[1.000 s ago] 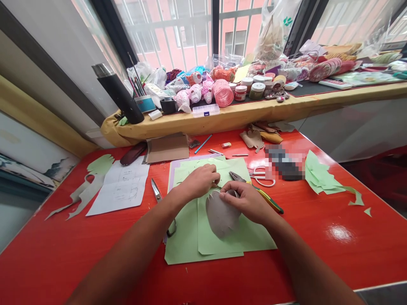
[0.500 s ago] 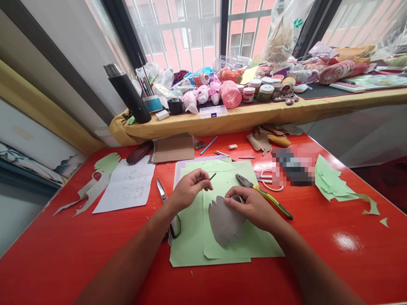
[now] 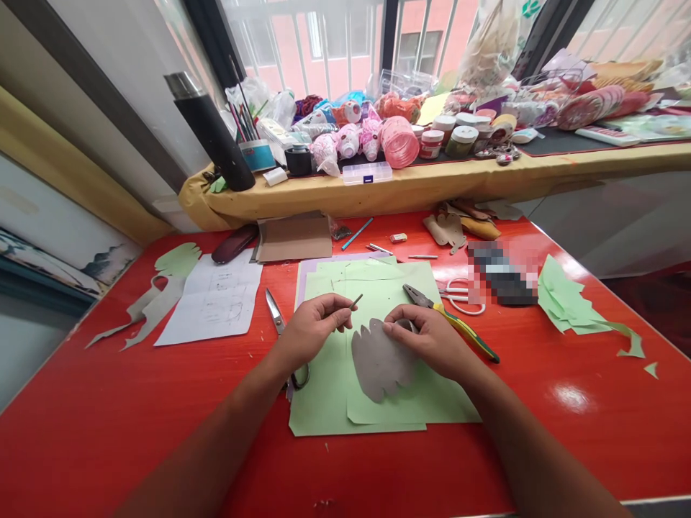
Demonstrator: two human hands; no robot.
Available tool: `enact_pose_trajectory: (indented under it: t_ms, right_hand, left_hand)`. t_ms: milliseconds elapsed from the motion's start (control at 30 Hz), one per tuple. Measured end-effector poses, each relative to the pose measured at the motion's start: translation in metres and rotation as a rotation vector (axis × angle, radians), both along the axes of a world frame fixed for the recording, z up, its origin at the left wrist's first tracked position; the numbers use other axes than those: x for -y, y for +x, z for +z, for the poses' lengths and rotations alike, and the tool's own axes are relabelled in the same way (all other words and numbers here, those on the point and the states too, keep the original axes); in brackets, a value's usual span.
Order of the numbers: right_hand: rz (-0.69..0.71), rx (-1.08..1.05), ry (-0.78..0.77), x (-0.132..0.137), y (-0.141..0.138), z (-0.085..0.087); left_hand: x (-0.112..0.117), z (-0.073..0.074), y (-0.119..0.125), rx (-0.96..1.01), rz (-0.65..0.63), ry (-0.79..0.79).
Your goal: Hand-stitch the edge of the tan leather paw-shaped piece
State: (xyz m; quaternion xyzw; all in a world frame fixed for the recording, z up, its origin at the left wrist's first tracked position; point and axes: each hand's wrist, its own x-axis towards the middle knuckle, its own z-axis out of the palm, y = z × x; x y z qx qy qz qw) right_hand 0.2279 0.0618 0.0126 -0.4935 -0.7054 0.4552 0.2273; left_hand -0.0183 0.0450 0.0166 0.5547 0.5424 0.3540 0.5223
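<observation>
Blurred patch [image 3: 502,273]: pixelated, unreadable; covers part of the white scissors [image 3: 458,296].
Thin stick [image 3: 356,301]: pinched in the left hand [image 3: 313,327], too small to identify.
Grey cutout [image 3: 378,363]: top edge hidden under the right hand [image 3: 426,342].
Steel scissors [image 3: 275,313]: handles behind the left wrist [image 3: 283,356].

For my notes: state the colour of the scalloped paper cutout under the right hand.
Grey-brown scalloped paper cutout, clearest in the head view.
</observation>
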Motion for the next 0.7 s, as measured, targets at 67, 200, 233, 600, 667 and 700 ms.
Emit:
enact_pose_trajectory:
  t_ms: [67, 200, 233, 600, 667, 700]
  right_hand:
    - [-0.002, -0.013, -0.007, 0.0, 0.0, -0.001]
    - [-0.01, -0.025, -0.042, -0.001, 0.0, -0.006]
    - [-0.014, -0.011, -0.039, -0.001, 0.0, -0.007]
    - [0.024, 0.105, 0.06, 0.0, -0.006, -0.009]
    - [0.032, 0.111, 0.072, 0.0, -0.007, -0.01]
    - [0.032, 0.113, 0.076, 0.001, -0.007, -0.011]
  left_hand:
    - [0.009, 0.002, 0.001, -0.032, -0.011, -0.007]
    - [0.025, 0.003, 0.001, -0.193, -0.028, 0.019]
    - [0.028, 0.001, 0.0, -0.223, -0.027, 0.024]
    - [0.006, -0.007, -0.007, -0.695, -0.074, 0.428]
    - [-0.006, -0.009, -0.004, -0.8, -0.099, 0.496]
    - [-0.012, -0.012, -0.001, -0.835, -0.101, 0.514]
